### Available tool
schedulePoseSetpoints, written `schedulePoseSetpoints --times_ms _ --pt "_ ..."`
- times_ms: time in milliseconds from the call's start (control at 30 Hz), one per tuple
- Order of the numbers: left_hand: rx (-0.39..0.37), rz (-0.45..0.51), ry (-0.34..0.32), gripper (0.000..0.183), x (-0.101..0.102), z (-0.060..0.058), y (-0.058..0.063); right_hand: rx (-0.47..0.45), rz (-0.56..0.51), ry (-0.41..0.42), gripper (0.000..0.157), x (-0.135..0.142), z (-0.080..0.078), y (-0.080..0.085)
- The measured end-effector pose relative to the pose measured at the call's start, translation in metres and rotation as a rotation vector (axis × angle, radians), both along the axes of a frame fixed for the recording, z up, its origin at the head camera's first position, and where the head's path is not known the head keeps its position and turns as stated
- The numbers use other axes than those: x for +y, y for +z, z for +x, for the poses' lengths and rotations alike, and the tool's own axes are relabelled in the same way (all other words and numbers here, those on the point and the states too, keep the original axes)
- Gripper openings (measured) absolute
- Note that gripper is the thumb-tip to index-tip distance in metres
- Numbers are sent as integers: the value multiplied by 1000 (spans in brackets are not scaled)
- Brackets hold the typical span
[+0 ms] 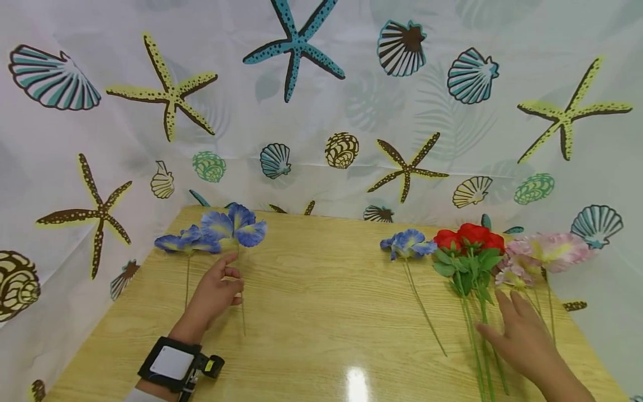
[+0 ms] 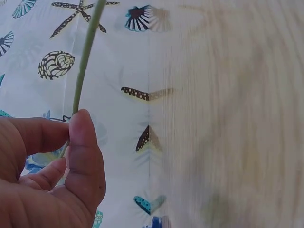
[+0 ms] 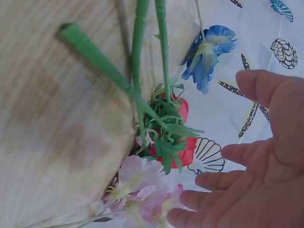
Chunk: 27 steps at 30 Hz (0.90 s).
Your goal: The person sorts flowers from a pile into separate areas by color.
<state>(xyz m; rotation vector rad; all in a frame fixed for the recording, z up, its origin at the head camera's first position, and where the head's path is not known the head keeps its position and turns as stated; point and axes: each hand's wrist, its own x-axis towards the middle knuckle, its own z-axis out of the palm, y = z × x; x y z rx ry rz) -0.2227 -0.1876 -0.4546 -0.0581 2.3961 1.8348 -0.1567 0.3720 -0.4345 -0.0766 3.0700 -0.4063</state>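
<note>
In the head view my left hand (image 1: 217, 291) pinches the thin stem of a blue artificial iris (image 1: 235, 225) and holds it over the table's left side. The left wrist view shows the green stem (image 2: 85, 61) between thumb and fingers. Another blue iris (image 1: 188, 241) lies just left of it. My right hand (image 1: 519, 335) hovers with spread fingers over the right side, holding nothing. Beneath and beside it lie red artificial roses (image 1: 469, 239) with green stems, and pink flowers (image 1: 545, 251) stand to their right. In the right wrist view the palm (image 3: 266, 175) faces the flowers.
One more blue iris (image 1: 409, 244) lies left of the roses, its stem pointing toward the front. The wood-grain table (image 1: 321, 290) meets a white cloth (image 1: 321, 123) printed with shells and starfish at the back and both sides.
</note>
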Motion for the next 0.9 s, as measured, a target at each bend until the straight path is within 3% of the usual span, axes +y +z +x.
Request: schedulePoseSetpoints --times_ms 200,400,533,733,900 --pt "-8 48 1 60 17 3 -1 95 54 16 99 -18 -14 -6" --pt "0 103 10 60 34 5 3 156 38 14 99 -45 -33 -14" --pt "-13 155 -1 59 48 6 -1 206 19 33 97 -68 -41 -13" --pt "-20 202 -11 53 79 12 -9 199 -59 76 95 -107 -50 -6" --pt "-4 245 -67 48 99 16 -8 183 -133 124 93 -138 -52 -3"
